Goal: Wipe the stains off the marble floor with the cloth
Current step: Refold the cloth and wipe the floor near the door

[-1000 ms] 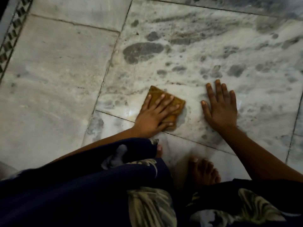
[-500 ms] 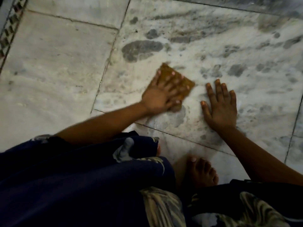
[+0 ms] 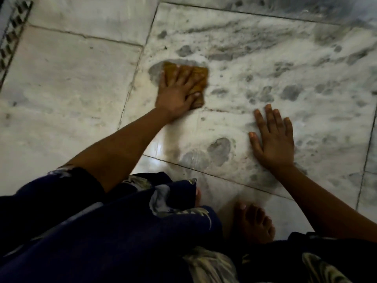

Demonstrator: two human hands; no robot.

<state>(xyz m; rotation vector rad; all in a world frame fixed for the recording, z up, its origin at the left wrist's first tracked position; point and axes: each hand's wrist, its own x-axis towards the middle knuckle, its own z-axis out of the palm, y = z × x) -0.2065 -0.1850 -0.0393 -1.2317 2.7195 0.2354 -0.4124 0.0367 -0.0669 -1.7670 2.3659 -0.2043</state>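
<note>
A folded brown cloth point(image 3: 199, 75) lies flat on the white marble floor point(image 3: 71, 78), over a large dark grey stain point(image 3: 155, 71) whose left edge still shows. My left hand point(image 3: 177, 92) presses down on the cloth with fingers spread across it. Flat on the floor to the right rests my right hand point(image 3: 272, 137), fingers apart and holding nothing. Several dark stains point(image 3: 219, 148) dot the slab between and beyond the hands.
Grout lines point(image 3: 132, 82) split the floor into slabs. A patterned border strip point(image 3: 12, 35) runs along the far left. My bare foot point(image 3: 254, 223) and dark patterned clothing point(image 3: 102, 231) fill the bottom of the view.
My left hand has pushed the cloth forward and to the left, from near the grout line up onto the large dark stain. The right hand stays planted in place.
</note>
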